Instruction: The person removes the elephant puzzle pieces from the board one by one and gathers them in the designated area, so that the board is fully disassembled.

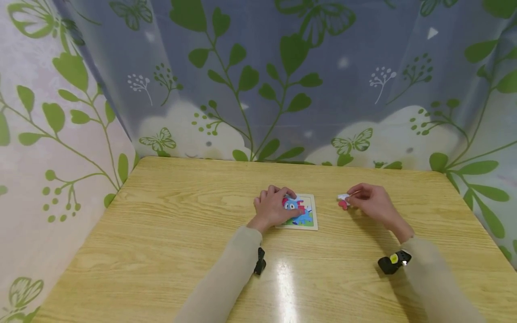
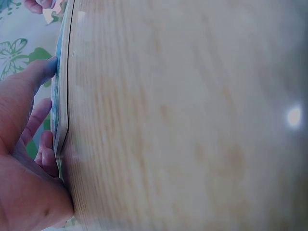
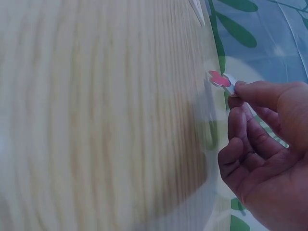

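Note:
A small square jigsaw puzzle (image 1: 308, 218) with a pale wooden border and a blue cartoon animal lies flat on the table. My left hand (image 1: 271, 207) rests over its left side, thumb on the picture and fingers spread about the far left corner. The left wrist view shows the thumb tip against the puzzle's face, the board's edge (image 2: 65, 96) seen side-on. To the right of the puzzle, my right hand (image 1: 372, 202) pinches a puzzle piece (image 1: 343, 204), white and red, between thumb and fingertips. In the right wrist view the piece (image 3: 220, 79) sticks out past the fingertips.
The wooden table (image 1: 181, 251) runs back to a patterned curtain (image 1: 258, 89) with green leaves and butterflies. More patterned cloth (image 1: 48, 112) hangs along both sides. Black straps with small devices (image 1: 389, 264) sit on both wrists.

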Action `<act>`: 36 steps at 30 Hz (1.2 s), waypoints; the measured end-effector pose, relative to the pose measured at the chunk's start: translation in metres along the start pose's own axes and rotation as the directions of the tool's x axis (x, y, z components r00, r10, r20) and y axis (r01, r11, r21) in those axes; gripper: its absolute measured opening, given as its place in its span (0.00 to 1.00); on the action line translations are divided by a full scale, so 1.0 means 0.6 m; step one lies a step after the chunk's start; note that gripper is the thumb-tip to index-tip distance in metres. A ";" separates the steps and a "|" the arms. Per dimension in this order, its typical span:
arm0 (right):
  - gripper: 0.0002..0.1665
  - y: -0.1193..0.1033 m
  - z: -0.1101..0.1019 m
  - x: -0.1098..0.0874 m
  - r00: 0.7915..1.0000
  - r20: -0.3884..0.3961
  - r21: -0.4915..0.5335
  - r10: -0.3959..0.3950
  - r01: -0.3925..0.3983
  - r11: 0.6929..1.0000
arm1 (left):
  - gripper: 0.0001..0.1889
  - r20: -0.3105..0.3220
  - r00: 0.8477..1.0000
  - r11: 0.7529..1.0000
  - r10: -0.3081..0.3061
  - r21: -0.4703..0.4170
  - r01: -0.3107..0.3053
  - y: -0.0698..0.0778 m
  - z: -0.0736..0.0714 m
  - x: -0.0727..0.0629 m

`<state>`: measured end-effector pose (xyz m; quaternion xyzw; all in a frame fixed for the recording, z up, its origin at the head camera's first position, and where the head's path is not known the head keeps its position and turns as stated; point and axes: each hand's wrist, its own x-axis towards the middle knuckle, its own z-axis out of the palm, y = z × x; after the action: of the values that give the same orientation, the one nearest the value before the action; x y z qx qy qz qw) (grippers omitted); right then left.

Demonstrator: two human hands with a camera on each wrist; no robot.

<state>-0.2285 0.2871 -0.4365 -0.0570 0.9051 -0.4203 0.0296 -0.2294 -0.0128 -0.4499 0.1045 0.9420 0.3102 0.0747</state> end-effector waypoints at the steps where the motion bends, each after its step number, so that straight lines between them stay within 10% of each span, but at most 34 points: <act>1: 0.15 0.001 -0.002 0.001 1.000 -0.002 -0.004 -0.001 0.001 1.000 | 0.23 0.000 1.000 1.000 0.000 -0.001 0.000 0.000 0.000 0.000; 36: 0.19 0.041 -0.035 0.014 0.999 -0.034 -0.149 0.004 -0.009 0.989 | 0.22 0.001 1.000 1.000 0.005 -0.008 -0.005 0.004 -0.007 -0.005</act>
<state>-0.2407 0.3174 -0.4418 -0.0487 0.9346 -0.3521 0.0113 -0.2267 -0.0141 -0.4452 0.1068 0.9404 0.3139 0.0749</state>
